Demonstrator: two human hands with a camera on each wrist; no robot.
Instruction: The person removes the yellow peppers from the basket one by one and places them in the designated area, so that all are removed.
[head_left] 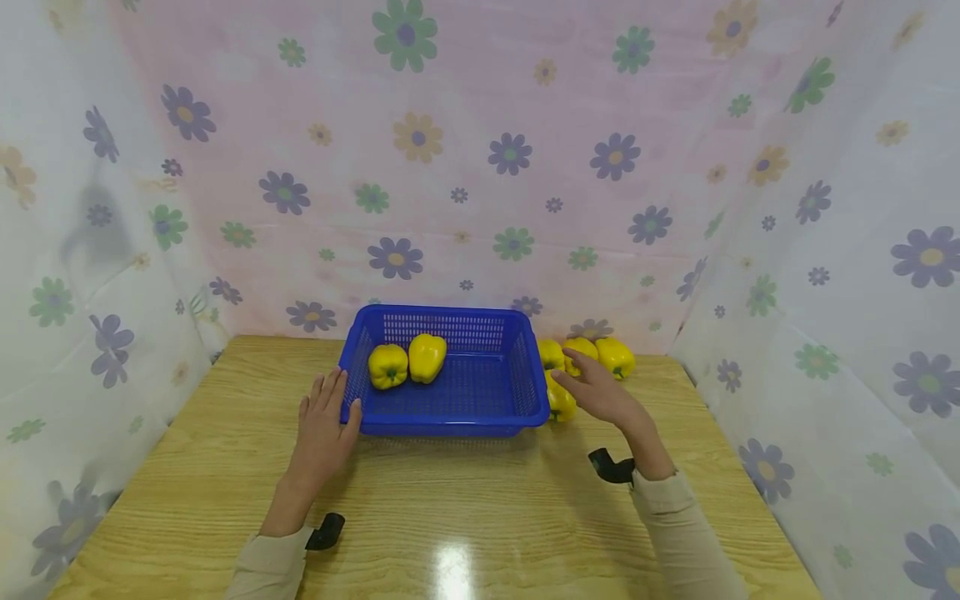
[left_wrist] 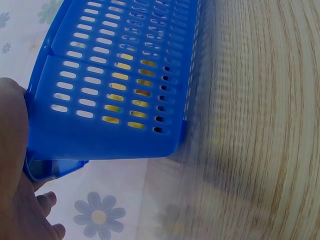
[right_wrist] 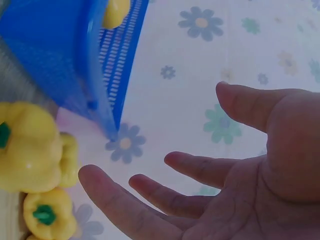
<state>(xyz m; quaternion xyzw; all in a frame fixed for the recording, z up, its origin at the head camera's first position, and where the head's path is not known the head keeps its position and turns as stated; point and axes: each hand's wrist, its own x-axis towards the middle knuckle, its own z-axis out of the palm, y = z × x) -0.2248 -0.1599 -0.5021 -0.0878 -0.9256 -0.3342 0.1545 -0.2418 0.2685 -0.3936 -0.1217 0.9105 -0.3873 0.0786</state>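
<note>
Resting left hand [head_left: 324,433], straight-fingered, on basket [head_left: 442,422]; holding right hand [head_left: 606,396] spread by peppers [head_left: 617,359], perhaps risking rolling one by brushing.

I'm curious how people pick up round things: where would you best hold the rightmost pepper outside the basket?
Probably by the bulging sides of that pepper, with the right hand coming from above and the right. Its rounded body offers a broad hold, and its right side looks open, while another pepper crowds its left.
</note>
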